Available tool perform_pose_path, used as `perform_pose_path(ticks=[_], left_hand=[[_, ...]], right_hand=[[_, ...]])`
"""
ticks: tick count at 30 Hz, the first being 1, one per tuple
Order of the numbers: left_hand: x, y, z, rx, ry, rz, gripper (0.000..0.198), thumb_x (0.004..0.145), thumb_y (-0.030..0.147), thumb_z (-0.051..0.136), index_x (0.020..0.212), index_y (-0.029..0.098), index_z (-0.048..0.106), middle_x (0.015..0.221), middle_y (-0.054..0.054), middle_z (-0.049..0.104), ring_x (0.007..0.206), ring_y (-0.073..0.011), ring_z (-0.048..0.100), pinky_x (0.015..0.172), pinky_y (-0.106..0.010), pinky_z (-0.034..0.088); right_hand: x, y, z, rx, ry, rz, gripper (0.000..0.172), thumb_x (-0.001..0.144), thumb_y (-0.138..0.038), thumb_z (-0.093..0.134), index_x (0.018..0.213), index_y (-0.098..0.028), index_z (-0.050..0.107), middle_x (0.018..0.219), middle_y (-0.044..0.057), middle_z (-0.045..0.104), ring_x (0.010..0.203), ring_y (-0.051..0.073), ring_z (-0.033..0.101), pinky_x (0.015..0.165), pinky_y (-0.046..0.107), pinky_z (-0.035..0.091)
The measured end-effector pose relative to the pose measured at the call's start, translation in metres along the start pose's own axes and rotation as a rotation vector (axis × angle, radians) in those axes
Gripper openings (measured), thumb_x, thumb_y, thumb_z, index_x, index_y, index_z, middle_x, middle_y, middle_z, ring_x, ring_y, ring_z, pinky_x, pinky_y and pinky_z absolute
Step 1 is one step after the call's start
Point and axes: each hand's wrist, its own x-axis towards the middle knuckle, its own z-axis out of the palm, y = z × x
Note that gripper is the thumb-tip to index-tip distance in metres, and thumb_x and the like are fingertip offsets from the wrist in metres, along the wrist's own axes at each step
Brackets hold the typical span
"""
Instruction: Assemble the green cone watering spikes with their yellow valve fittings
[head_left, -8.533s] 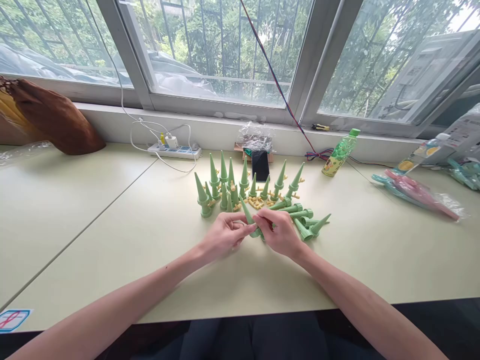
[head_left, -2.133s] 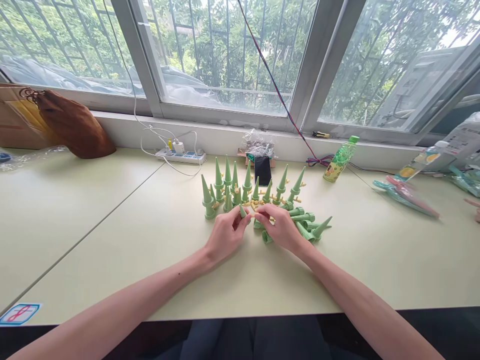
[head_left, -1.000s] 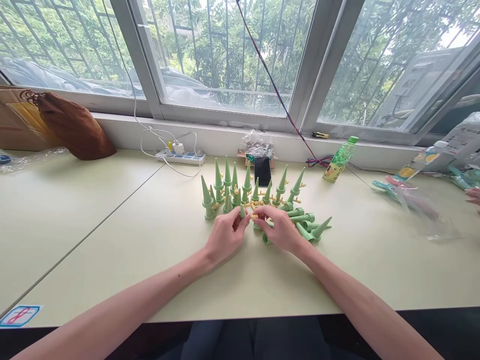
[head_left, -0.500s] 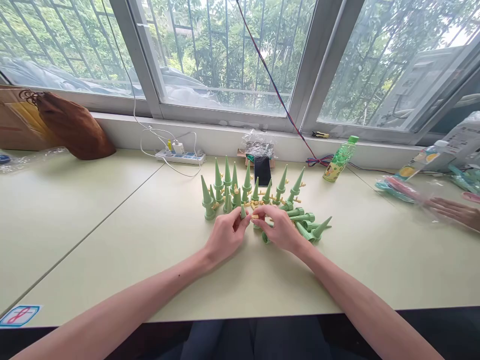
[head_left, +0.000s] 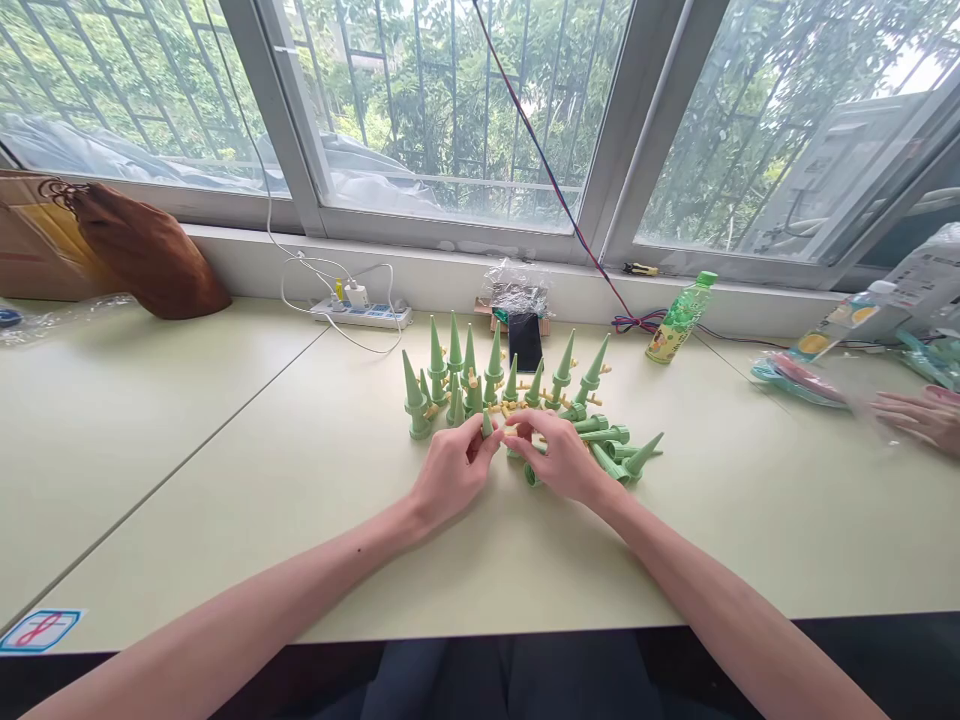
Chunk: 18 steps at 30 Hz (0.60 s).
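Observation:
Between the thumb and fingers of my left hand (head_left: 457,465) is a green plastic watering spike (head_left: 487,425), its pointed tip upward. Close beside it, my right hand (head_left: 559,455) pinches a small yellow valve (head_left: 509,433), mostly covered by the fingertips. The two hands almost touch. Behind them several green spikes (head_left: 436,360) stand upright, many with yellow valves on their sides. To the right of my right hand lies a heap of loose green spike parts (head_left: 611,452), some with open threaded ends. Small yellow pieces (head_left: 511,407) show just beyond my fingers.
A phone (head_left: 525,342) leans at the back near crumpled plastic. A green-capped bottle (head_left: 681,318) stands back right, and a power strip (head_left: 364,315) back left. Bagged items (head_left: 802,380) and another person's hand (head_left: 919,415) are at the right. A brown pouch (head_left: 150,255) sits far left.
My right fingertips have shifted slightly at the yellow valve, which shows less now. My left hand stays in place. At the far right, the other person's hand has moved a little to the right.

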Motion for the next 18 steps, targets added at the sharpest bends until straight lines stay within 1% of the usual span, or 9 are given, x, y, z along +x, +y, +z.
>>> perform_pose_path(ticks=[1, 3, 6, 13, 15, 18], left_hand=[[0.0001, 0.0001, 0.0000, 0.001, 0.005, -0.003, 0.024, 0.095, 0.038, 0.049, 0.087, 0.018, 0.060, 0.054, 0.006, 0.038, 0.049, -0.0098, 0.030, 0.049, -0.023, 0.029], [0.0002, 0.0002, 0.0001, 0.006, 0.006, -0.008, 0.025, 0.095, 0.039, 0.049, 0.085, 0.018, 0.060, 0.055, 0.005, 0.038, 0.049, -0.0099, 0.031, 0.050, -0.023, 0.029], [0.0002, 0.0004, 0.0000, 0.014, 0.001, -0.014, 0.026, 0.095, 0.039, 0.048, 0.084, 0.018, 0.059, 0.054, 0.006, 0.038, 0.050, -0.0100, 0.030, 0.050, -0.023, 0.029], [0.0000, 0.0003, -0.0001, 0.025, -0.011, -0.001, 0.028, 0.095, 0.039, 0.047, 0.084, 0.017, 0.060, 0.054, 0.005, 0.038, 0.049, -0.0097, 0.030, 0.049, -0.023, 0.029], [0.0001, 0.0005, -0.0002, 0.019, -0.007, -0.002, 0.028, 0.095, 0.039, 0.047, 0.084, 0.017, 0.060, 0.054, 0.005, 0.039, 0.049, -0.0096, 0.030, 0.049, -0.023, 0.029], [0.0003, 0.0009, -0.0005, 0.001, -0.004, 0.000, 0.027, 0.095, 0.040, 0.048, 0.086, 0.018, 0.061, 0.054, 0.006, 0.038, 0.049, -0.0097, 0.030, 0.049, -0.023, 0.029]], right_hand=[[-0.0001, -0.0001, -0.0004, 0.008, 0.014, -0.006, 0.013, 0.096, -0.031, 0.054, 0.100, -0.021, 0.060, 0.081, 0.001, 0.066, 0.074, 0.017, 0.058, 0.081, 0.033, 0.043], [-0.0003, 0.0003, -0.0008, 0.017, 0.021, -0.020, 0.009, 0.095, -0.029, 0.054, 0.097, -0.021, 0.059, 0.084, 0.002, 0.066, 0.076, 0.017, 0.059, 0.081, 0.033, 0.043], [-0.0004, 0.0017, -0.0004, 0.021, 0.003, -0.023, 0.009, 0.096, -0.027, 0.053, 0.092, -0.021, 0.059, 0.082, 0.001, 0.066, 0.075, 0.016, 0.058, 0.081, 0.033, 0.043], [-0.0006, 0.0033, 0.0010, -0.015, -0.034, 0.005, 0.024, 0.099, -0.033, 0.047, 0.084, -0.020, 0.060, 0.074, 0.001, 0.064, 0.070, 0.016, 0.054, 0.079, 0.033, 0.043], [-0.0005, 0.0027, 0.0005, -0.015, -0.026, 0.007, 0.023, 0.099, -0.033, 0.047, 0.087, -0.020, 0.061, 0.073, 0.000, 0.064, 0.069, 0.015, 0.055, 0.080, 0.033, 0.043], [-0.0003, 0.0011, -0.0006, 0.008, 0.002, 0.002, 0.015, 0.097, -0.033, 0.053, 0.099, -0.021, 0.061, 0.079, 0.001, 0.066, 0.074, 0.017, 0.058, 0.081, 0.033, 0.043]])
